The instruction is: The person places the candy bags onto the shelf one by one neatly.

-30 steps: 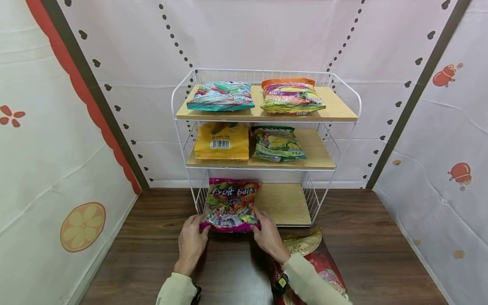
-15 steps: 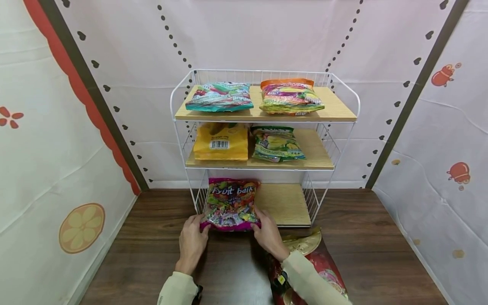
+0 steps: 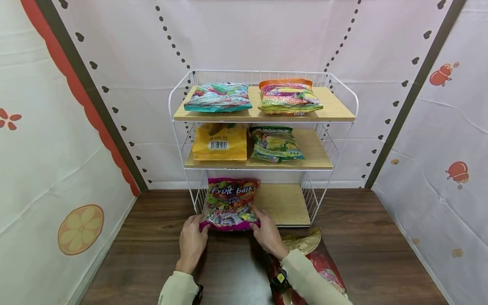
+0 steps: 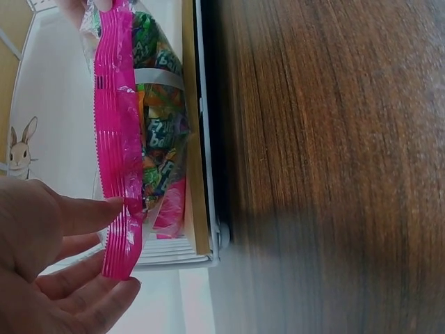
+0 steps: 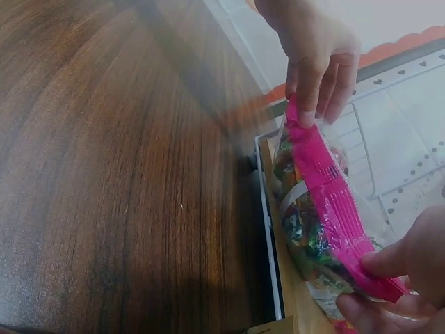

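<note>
A candy bag [image 3: 230, 203] with a pink sealed edge lies on the left part of the bottom shelf [image 3: 284, 205]. My left hand [image 3: 192, 239] pinches the front left corner of its pink edge, thumb on the near side, as the left wrist view shows close up. At the front right corner, my right hand [image 3: 268, 235] pinches the same edge between thumb and fingers. In the right wrist view both hands are at opposite ends of the pink seam [image 5: 327, 188]. The bag's front edge sits at the shelf's front rim.
A white wire rack [image 3: 175, 140] has three wooden shelves. Above are a teal bag [image 3: 219, 97], an orange-topped bag [image 3: 289, 97], a yellow bag [image 3: 220, 142] and a green bag [image 3: 276, 144]. A red and gold bag [image 3: 324, 264] lies on the table under my right forearm.
The whole head view has shifted very slightly. Both hands keep their hold on the candy bag, which stays in the same place on the shelf.
</note>
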{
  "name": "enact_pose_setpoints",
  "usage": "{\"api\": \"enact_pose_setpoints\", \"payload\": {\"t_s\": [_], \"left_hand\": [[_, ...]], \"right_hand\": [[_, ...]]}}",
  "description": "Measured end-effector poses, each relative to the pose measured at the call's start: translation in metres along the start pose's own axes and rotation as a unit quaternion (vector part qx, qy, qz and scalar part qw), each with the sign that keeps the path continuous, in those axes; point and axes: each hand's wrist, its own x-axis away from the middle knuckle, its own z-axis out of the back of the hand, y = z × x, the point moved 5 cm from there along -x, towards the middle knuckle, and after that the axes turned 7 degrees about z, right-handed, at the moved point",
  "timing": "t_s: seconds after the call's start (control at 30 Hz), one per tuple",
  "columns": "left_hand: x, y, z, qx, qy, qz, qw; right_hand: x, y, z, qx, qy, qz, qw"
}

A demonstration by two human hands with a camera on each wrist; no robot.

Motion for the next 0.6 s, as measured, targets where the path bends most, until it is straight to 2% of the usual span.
{"api": "enact_pose_setpoints", "payload": {"t_s": [0.6], "left_hand": [[-0.0007,-0.0012,-0.0003,0.003,-0.005,0.004,1.0000]], "right_hand": [[0.0000,0.0014,-0.0003,-0.005,-0.010,-0.007,0.9999]]}}
